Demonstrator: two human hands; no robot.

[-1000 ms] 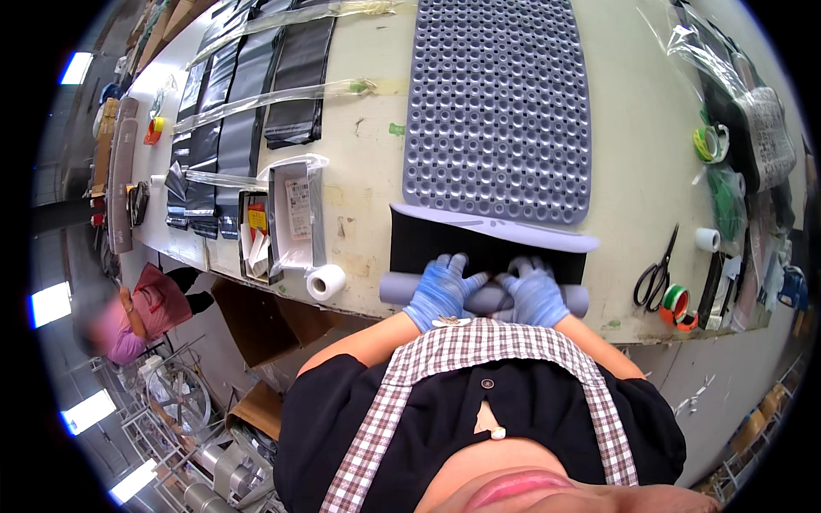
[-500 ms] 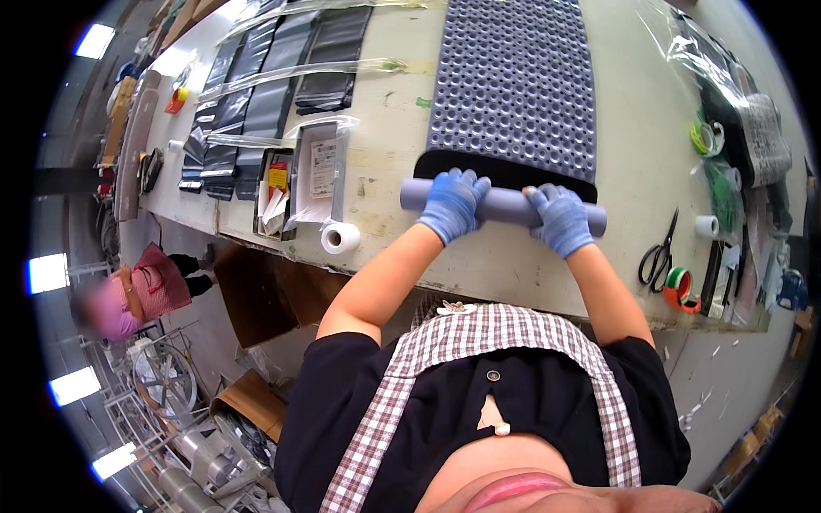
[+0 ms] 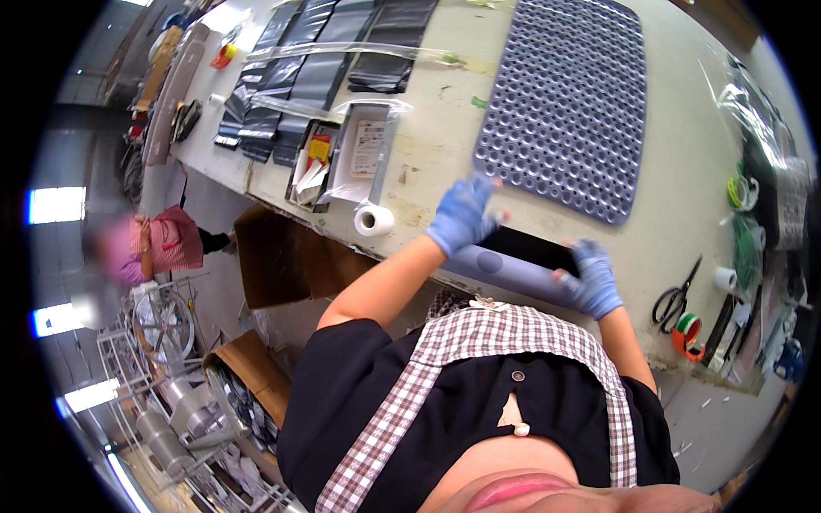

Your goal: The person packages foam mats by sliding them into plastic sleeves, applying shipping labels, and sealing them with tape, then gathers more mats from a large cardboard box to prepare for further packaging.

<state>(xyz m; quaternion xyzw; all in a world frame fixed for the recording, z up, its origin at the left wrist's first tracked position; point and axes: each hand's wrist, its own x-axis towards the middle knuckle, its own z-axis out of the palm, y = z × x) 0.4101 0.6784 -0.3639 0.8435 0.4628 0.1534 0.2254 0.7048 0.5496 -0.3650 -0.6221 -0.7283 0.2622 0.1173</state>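
A bluish-grey bubbled mat (image 3: 564, 111) lies flat on the table, its dimpled side up. Between it and the table's near edge is a grey roll (image 3: 513, 272), with a strip of black sheet (image 3: 539, 250) along its far side. My left hand (image 3: 466, 214), in a blue fingerless-tip glove, is over the left end of the black strip, fingers apart and slightly blurred. At the roll's right end, my right hand (image 3: 592, 278) is open in a matching glove, thumb and fingers spread; whether it touches the roll I cannot tell.
Left on the table are black plastic bags (image 3: 321, 77), an open box with a label (image 3: 363, 154) and a white tape roll (image 3: 374, 221). At right lie black scissors (image 3: 676, 297), a green-and-orange tape roll (image 3: 687, 336) and clear plastic wrap (image 3: 753, 111). Another person (image 3: 162, 244) stands far left.
The grey roll has come nearer the table edge, away from the mat, which now lies separate. Both hands have loosened from the roll and spread their fingers. The view has shifted.
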